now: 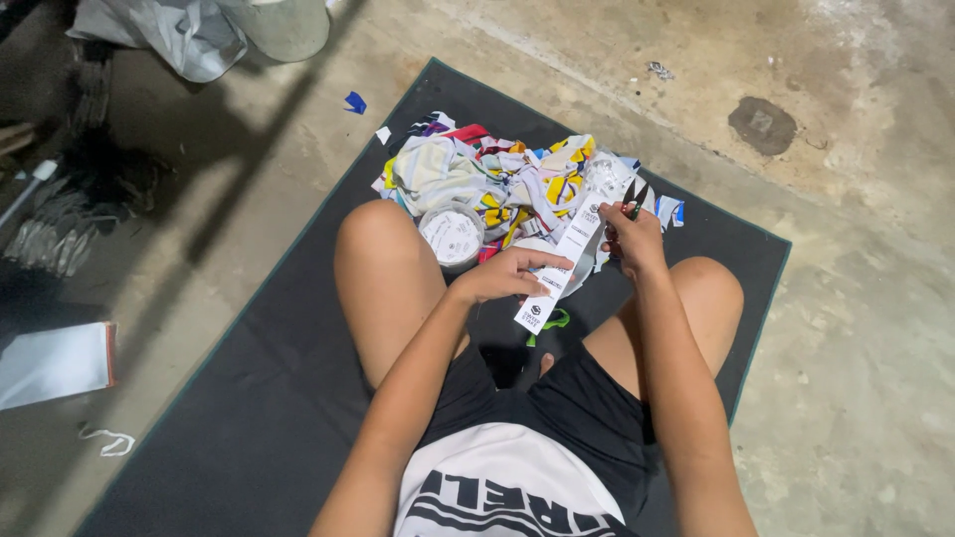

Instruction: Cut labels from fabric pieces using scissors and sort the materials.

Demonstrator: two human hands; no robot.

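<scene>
White, printed in black, the long label strip (562, 264) slants between the knees, pinched in the left hand (505, 275); the right hand (629, 237) grips small snips (634, 199) at its far end. Beyond lies a heap of coloured cloth scraps (507, 179) and a tape roll (451, 235) on a dark mat (249, 398).

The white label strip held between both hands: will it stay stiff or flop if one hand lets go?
Probably floppy: the label strip looks thin and already bends between the left hand and the right hand. Likely very light, so it would droop rather than drop hard.
</scene>
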